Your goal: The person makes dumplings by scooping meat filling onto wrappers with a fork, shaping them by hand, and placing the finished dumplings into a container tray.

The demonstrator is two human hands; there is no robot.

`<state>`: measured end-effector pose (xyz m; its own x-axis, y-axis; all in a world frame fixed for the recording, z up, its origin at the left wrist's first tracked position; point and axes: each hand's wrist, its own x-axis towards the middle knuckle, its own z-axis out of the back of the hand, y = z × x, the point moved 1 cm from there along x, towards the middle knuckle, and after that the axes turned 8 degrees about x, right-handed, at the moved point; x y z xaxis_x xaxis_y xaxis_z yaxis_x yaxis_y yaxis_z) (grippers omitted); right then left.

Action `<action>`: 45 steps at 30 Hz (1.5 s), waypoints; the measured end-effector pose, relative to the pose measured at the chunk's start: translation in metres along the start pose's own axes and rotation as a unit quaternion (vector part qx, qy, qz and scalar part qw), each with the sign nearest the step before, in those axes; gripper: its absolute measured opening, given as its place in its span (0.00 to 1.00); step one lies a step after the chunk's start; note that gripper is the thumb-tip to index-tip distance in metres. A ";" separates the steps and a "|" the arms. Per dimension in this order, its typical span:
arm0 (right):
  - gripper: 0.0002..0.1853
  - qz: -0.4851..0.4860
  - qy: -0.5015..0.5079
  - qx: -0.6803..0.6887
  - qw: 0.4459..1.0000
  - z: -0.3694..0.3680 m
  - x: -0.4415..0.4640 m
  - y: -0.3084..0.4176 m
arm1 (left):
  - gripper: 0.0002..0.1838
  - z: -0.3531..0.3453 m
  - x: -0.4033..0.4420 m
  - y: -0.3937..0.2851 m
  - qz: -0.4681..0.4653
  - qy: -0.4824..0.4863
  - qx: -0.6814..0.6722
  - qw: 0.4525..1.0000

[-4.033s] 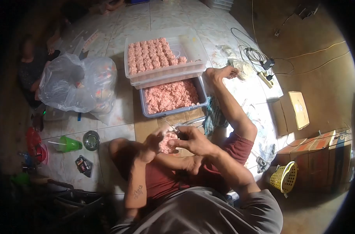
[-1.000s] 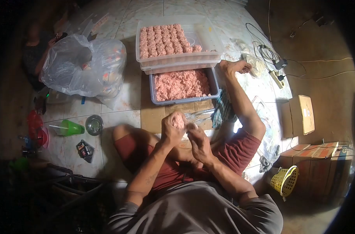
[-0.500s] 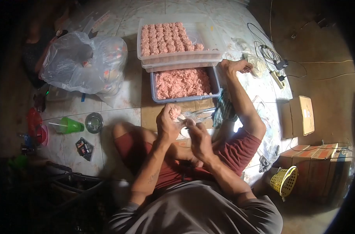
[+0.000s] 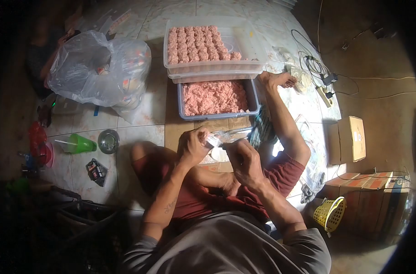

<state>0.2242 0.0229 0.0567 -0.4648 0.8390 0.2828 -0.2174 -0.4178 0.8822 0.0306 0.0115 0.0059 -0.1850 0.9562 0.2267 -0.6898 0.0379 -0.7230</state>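
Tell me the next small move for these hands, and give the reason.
Probably sweep the bright utensil lightly over the pink mince to round it: the right hand holds the utensil up close to the left hand, which grips the mince, and the mince balls in the upper tray are rounded lumps.

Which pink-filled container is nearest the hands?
The blue-rimmed tub: it holds a loose pink mass, whereas the clear top tray farther off holds neat rows of lumps.
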 end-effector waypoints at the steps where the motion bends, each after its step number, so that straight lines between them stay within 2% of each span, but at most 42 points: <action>1: 0.06 0.016 -0.037 0.041 0.998 -0.004 -0.001 -0.009 | 0.19 -0.002 -0.002 0.004 -0.002 -0.001 -0.002 1.000; 2: 0.06 0.017 -0.039 0.038 0.998 -0.007 0.001 -0.019 | 0.19 -0.006 -0.003 0.012 0.012 -0.005 0.003 1.000; 3: 0.05 -0.090 -0.060 0.143 0.984 -0.010 0.007 -0.032 | 0.19 -0.007 -0.002 0.019 0.023 -0.009 0.008 1.000; 4: 0.06 -0.194 -0.082 0.246 0.946 -0.013 0.015 -0.045 | 0.20 0.005 0.001 0.016 0.004 0.073 -0.027 0.997; 5: 0.08 -0.199 -0.087 0.305 0.927 -0.018 0.027 -0.057 | 0.20 0.007 0.000 0.016 0.001 0.077 -0.031 0.997; 7: 0.10 -0.342 -0.110 0.400 0.843 -0.030 0.019 -0.135 | 0.21 0.008 -0.006 0.015 0.023 0.141 -0.260 0.955; 8: 0.10 -0.401 -0.119 0.355 0.836 -0.030 0.011 -0.138 | 0.20 0.023 -0.005 0.004 -0.010 0.117 -0.190 0.975; 9: 0.08 -0.385 -0.101 0.316 0.861 -0.025 0.001 -0.136 | 0.20 0.025 -0.004 0.005 -0.017 0.115 -0.189 0.975; 11: 0.07 -0.420 -0.107 0.328 0.840 -0.015 -0.014 -0.098 | 0.19 0.025 -0.011 0.007 0.039 0.070 -0.350 0.934; 12: 0.06 -0.316 -0.096 0.204 0.922 -0.012 -0.022 -0.080 | 0.18 0.016 -0.016 0.023 0.064 0.108 -0.298 0.946; 13: 0.05 -0.195 -0.082 0.076 0.974 -0.007 -0.020 -0.058 | 0.17 0.013 -0.011 0.019 0.015 0.089 -0.248 0.965; 14: 0.03 -0.135 -0.076 0.067 0.986 -0.004 -0.007 -0.008 | 0.18 0.008 -0.007 0.018 0.011 0.082 -0.181 0.980; 15: 0.05 -0.064 -0.038 -0.019 0.997 -0.005 -0.006 -0.004 | 0.19 0.002 -0.005 0.017 0.008 0.077 -0.113 0.991; 17: 0.06 -0.081 0.037 -0.049 0.995 -0.001 -0.005 0.012 | 0.20 -0.002 -0.002 0.012 -0.012 0.068 -0.096 0.993; 19: 0.06 -0.093 0.020 -0.050 0.994 0.013 -0.001 0.024 | 0.20 -0.007 0.004 0.018 0.029 0.109 -0.053 0.992; 21: 0.07 -0.085 -0.015 -0.056 0.995 0.013 0.000 0.024 | 0.19 -0.011 -0.001 0.018 0.032 0.088 -0.058 0.994; 23: 0.08 -0.069 0.035 -0.060 0.995 0.008 0.001 0.010 | 0.19 -0.009 0.007 0.012 -0.022 0.052 -0.085 0.995; 24: 0.08 -0.070 0.029 -0.058 0.995 0.013 0.002 0.015 | 0.21 -0.002 0.008 0.014 -0.032 0.084 -0.169 0.982; 25: 0.07 -0.099 -0.017 -0.041 0.994 0.016 0.003 0.027 | 0.21 -0.002 0.007 0.021 -0.033 0.079 -0.167 0.982; 27: 0.07 -0.107 -0.022 -0.036 0.993 0.015 0.006 0.033 | 0.18 -0.006 0.000 0.029 0.054 0.171 -0.275 0.945; 28: 0.08 -0.102 0.021 -0.043 0.994 0.011 0.005 0.022 | 0.15 -0.005 0.002 0.021 0.006 0.147 -0.206 0.967; 29: 0.08 -0.096 0.062 -0.051 0.992 0.006 0.004 0.010 | 0.15 -0.006 0.000 0.019 0.004 0.147 -0.205 0.968; 31: 0.08 -0.089 0.070 -0.075 0.991 0.015 0.013 0.018 | 0.13 -0.003 0.004 0.016 -0.061 0.102 -0.092 0.989; 32: 0.07 -0.097 0.052 -0.068 0.992 0.019 0.015 0.025 | 0.14 -0.003 0.003 0.015 0.009 0.132 -0.143 0.981; 33: 0.06 -0.110 0.033 -0.061 0.991 0.020 0.012 0.029 | 0.14 -0.003 0.002 0.013 0.011 0.138 -0.143 0.980; 35: 0.07 -0.098 0.029 -0.061 0.993 0.018 0.010 0.027 | 0.17 -0.002 0.008 0.008 -0.011 0.093 -0.143 0.985; 36: 0.06 -0.108 0.025 -0.058 0.992 0.019 0.009 0.027 | 0.18 0.000 0.010 0.004 -0.001 0.117 -0.226 0.967; 37: 0.06 -0.113 0.022 -0.055 0.992 0.019 0.013 0.027 | 0.18 0.001 0.012 0.007 -0.004 0.112 -0.227 0.968; 38: 0.05 -0.125 -0.034 -0.029 0.991 0.018 0.012 0.023 | 0.18 0.003 0.011 0.013 -0.033 0.096 -0.230 0.968; 39: 0.05 -0.124 -0.034 -0.028 0.991 0.015 0.010 0.016 | 0.19 0.002 0.008 0.019 -0.060 0.085 -0.234 0.967; 41: 0.02 -0.114 0.022 -0.040 0.992 0.009 0.003 0.002 | 0.19 -0.016 0.005 0.027 -0.044 0.091 -0.214 0.972; 43: 0.02 -0.095 0.026 -0.026 0.995 0.005 0.006 0.003 | 0.18 -0.016 0.011 0.014 -0.025 0.032 -0.065 0.997; 44: 0.02 -0.122 -0.001 -0.010 0.992 0.010 0.006 0.008 | 0.17 -0.012 0.007 0.009 0.033 0.060 -0.186 0.980; 45: 0.02 -0.156 -0.027 0.008 0.987 0.013 0.005 0.013 | 0.17 -0.014 0.004 0.016 0.035 0.062 -0.186 0.980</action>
<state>0.2301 0.0257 0.0743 -0.3314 0.9434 0.0151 -0.3300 -0.1308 0.9349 0.0290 0.0200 -0.0142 -0.1211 0.9873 0.1031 -0.3710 0.0513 -0.9272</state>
